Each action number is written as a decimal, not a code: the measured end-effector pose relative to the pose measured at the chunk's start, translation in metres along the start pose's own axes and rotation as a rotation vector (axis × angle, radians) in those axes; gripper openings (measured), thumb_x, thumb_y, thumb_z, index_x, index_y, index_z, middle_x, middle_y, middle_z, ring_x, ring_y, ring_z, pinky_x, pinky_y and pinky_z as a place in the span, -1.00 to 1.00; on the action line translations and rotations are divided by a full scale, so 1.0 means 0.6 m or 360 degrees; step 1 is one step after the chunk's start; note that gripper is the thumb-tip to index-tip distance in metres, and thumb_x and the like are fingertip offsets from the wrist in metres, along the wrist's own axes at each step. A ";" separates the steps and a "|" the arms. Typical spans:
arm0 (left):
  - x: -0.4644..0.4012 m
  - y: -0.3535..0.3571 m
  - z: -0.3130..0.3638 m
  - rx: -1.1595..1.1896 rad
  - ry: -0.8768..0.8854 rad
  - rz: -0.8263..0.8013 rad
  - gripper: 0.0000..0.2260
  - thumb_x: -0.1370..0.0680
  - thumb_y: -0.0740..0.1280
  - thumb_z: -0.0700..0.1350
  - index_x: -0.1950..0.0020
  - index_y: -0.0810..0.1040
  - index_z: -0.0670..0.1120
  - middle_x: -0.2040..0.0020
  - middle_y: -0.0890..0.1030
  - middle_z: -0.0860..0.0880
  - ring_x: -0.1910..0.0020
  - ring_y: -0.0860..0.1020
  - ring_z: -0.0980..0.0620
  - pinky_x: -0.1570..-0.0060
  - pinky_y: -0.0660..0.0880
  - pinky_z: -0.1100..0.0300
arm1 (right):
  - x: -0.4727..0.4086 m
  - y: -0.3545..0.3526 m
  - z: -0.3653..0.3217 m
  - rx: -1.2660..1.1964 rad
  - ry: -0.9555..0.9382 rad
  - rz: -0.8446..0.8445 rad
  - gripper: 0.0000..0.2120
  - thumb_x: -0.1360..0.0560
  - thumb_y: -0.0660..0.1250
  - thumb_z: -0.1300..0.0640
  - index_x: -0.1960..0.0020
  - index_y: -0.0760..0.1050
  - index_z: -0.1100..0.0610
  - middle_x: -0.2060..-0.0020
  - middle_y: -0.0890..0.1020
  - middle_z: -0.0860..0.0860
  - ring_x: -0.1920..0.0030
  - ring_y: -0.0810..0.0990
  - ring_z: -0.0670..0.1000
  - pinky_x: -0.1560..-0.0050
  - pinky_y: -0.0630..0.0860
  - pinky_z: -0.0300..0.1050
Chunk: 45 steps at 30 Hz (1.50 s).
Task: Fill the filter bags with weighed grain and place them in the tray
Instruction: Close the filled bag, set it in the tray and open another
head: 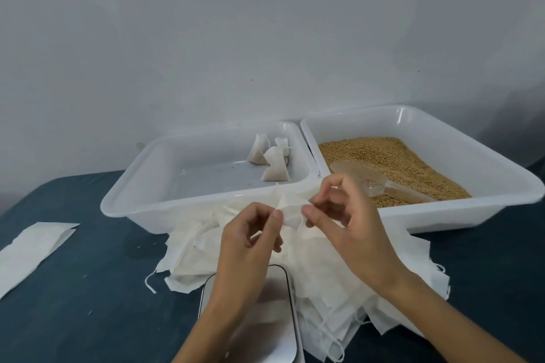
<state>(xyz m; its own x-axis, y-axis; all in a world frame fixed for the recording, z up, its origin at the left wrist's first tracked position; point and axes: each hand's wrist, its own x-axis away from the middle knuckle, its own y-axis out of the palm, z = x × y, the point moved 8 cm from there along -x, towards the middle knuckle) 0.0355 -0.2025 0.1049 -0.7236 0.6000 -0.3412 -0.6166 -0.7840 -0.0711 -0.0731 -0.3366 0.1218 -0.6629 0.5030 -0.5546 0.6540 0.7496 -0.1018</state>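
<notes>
Now filter bag (290, 214) pinched between left hand (250, 233) and right hand (342, 215).

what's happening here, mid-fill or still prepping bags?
Still prepping. A person's left hand and right hand pinch one empty filter bag between them, apparently opening it, above a loose pile of empty bags. The left tray holds a few filled bags in its far right corner. The right tray holds the grain, with a clear scoop lying in it. The scale under the wrists looks bare.
</notes>
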 end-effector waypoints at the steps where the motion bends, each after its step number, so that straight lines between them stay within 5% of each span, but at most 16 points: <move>1: 0.002 0.003 0.001 -0.0003 -0.0010 -0.0020 -0.73 -0.65 0.35 -0.19 0.25 0.56 -0.04 0.36 0.55 -0.01 0.35 0.51 0.06 0.26 0.46 0.35 | 0.001 0.000 -0.012 0.0181 -0.0156 0.0001 -0.83 -0.57 0.40 0.25 0.04 0.44 0.05 0.22 0.63 0.00 0.19 0.67 0.06 0.07 0.62 -0.07; 6: 0.006 0.007 0.006 -0.0007 0.0033 -0.0048 -0.76 -0.64 0.39 -0.10 0.24 0.58 -0.01 0.34 0.57 0.01 0.33 0.50 0.11 0.29 0.41 0.39 | 0.014 0.025 -0.019 0.0781 -0.0503 -0.0198 -0.83 -0.61 0.33 0.30 -0.11 0.62 0.09 0.07 0.58 -0.12 0.05 0.61 -0.11 0.04 0.52 -0.23; 8: 0.007 0.011 0.011 -0.0029 0.0102 -0.0105 -0.80 -0.62 0.42 0.01 0.19 0.62 0.01 0.28 0.60 0.01 0.29 0.53 0.09 0.23 0.46 0.30 | 0.014 0.031 -0.017 0.0649 -0.0426 -0.0250 -0.83 -0.63 0.32 0.21 -0.14 0.65 0.07 0.06 0.59 -0.14 0.02 0.62 -0.09 0.00 0.49 -0.29; 12: 0.014 0.025 0.024 -0.0180 0.0277 -0.0253 -0.83 -0.61 0.35 0.06 -0.01 0.69 0.03 0.04 0.69 -0.01 0.06 0.63 0.00 0.09 0.55 0.14 | 0.007 0.033 -0.007 0.0200 -0.0059 -0.0291 -0.86 -0.59 0.37 -0.10 0.11 0.61 -0.11 0.23 0.55 -0.13 0.20 0.53 -0.12 0.13 0.42 -0.25; 15: 0.015 0.012 0.029 -0.0165 0.0341 -0.0088 -0.88 -0.57 0.38 0.05 -0.08 0.67 0.12 -0.10 0.65 0.02 -0.06 0.61 -0.05 0.05 0.56 0.22 | 0.000 0.014 0.007 -0.0128 0.0163 -0.0151 -0.85 -0.54 0.47 0.02 0.08 0.68 0.11 0.31 0.58 0.09 0.26 0.51 -0.05 0.20 0.45 -0.11; 18: 0.008 -0.020 0.013 -0.0085 0.0125 0.0186 -0.68 -0.53 0.50 0.07 -0.25 0.55 0.14 -0.20 0.61 0.15 -0.18 0.60 0.09 0.01 0.57 0.29 | -0.001 0.005 0.022 -0.0504 0.0390 -0.0081 -0.84 -0.49 0.47 0.10 -0.01 0.71 0.16 0.08 0.74 0.15 0.05 0.70 0.09 -0.04 0.62 -0.01; 22: 0.002 -0.005 -0.007 0.0235 -0.0120 -0.0013 -0.83 -0.53 0.47 -0.05 -0.10 0.71 -0.04 0.01 0.76 -0.05 0.01 0.73 -0.02 0.13 0.61 0.21 | -0.001 0.002 0.021 -0.0390 0.0343 -0.0058 -0.88 -0.46 0.52 0.19 0.01 0.72 0.14 -0.01 0.71 0.09 -0.02 0.71 0.10 -0.06 0.65 -0.03; 27: 0.007 -0.009 -0.002 0.0062 0.0047 0.0099 -0.84 -0.59 0.45 -0.23 0.05 0.73 0.02 0.12 0.75 -0.03 0.12 0.72 -0.01 0.19 0.62 0.20 | 0.003 -0.019 0.007 0.0292 0.0083 0.0247 -0.83 -0.43 0.56 0.24 0.15 0.59 0.06 0.10 0.53 -0.11 0.27 0.50 0.00 0.17 0.55 0.04; 31: 0.005 -0.013 -0.003 0.0051 0.0055 0.0125 -0.86 -0.59 0.45 -0.22 0.08 0.72 0.02 0.14 0.74 -0.03 0.15 0.70 0.01 0.23 0.58 0.25 | 0.007 -0.010 0.004 0.0125 0.0068 0.0122 -0.90 -0.52 0.48 0.07 0.15 0.60 0.03 0.34 0.58 -0.09 0.47 0.49 -0.02 0.42 0.45 -0.12; 35: 0.004 -0.020 0.001 0.0099 0.0039 0.0195 -0.93 -0.57 0.45 -0.07 0.08 0.71 -0.01 0.16 0.73 -0.01 0.17 0.69 0.09 0.19 0.56 0.33 | 0.011 -0.001 0.008 -0.0022 0.0133 0.0067 -0.86 -0.60 0.38 0.02 0.09 0.56 0.05 0.22 0.71 0.03 0.57 0.55 0.07 0.53 0.44 -0.11; 37: 0.003 -0.027 0.002 0.0108 0.0040 0.0250 -0.80 -0.57 0.43 -0.01 0.18 0.64 -0.09 0.30 0.63 0.01 0.29 0.55 0.14 0.24 0.46 0.36 | 0.012 -0.006 0.008 -0.0059 0.0153 0.0124 -0.87 -0.61 0.37 0.01 0.08 0.57 0.03 0.36 0.67 0.08 0.59 0.55 0.09 0.56 0.43 -0.12; 40: 0.000 -0.032 0.002 0.0149 0.0018 0.0270 -0.63 -0.55 0.43 0.03 0.21 0.52 -0.28 0.30 0.41 -0.26 0.29 0.37 -0.01 0.19 0.33 0.08 | 0.009 -0.010 0.009 -0.0146 0.0170 0.0103 -0.77 -0.59 0.39 -0.07 0.10 0.60 0.09 0.44 0.64 0.10 0.59 0.56 0.11 0.54 0.42 -0.14; 42: -0.001 -0.032 0.001 0.0184 -0.0022 0.0268 -0.58 -0.53 0.43 0.05 0.20 0.51 -0.32 0.31 0.40 -0.29 0.28 0.35 -0.05 0.16 0.31 0.00 | 0.011 0.004 0.007 -0.0173 0.0190 -0.0052 -0.68 -0.53 0.43 -0.16 0.13 0.63 0.11 0.44 0.62 0.10 0.54 0.58 0.13 0.50 0.45 -0.11; 45: -0.001 -0.034 -0.001 0.0190 -0.0048 0.0271 -0.62 -0.51 0.43 0.08 0.18 0.59 -0.27 0.26 0.49 -0.33 0.26 0.42 -0.07 0.13 0.40 -0.01 | 0.015 0.022 0.002 -0.0059 0.0166 -0.0199 -0.81 -0.54 0.45 -0.10 0.16 0.67 -0.01 0.47 0.62 0.04 0.52 0.62 0.11 0.45 0.47 -0.14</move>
<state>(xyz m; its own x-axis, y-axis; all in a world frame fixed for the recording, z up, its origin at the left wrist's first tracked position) 0.0487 -0.1867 0.1058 -0.8285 0.4663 -0.3102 -0.5156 -0.8513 0.0973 -0.0702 -0.3225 0.1145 -0.7738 0.4455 -0.4503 0.5515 0.8235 -0.1329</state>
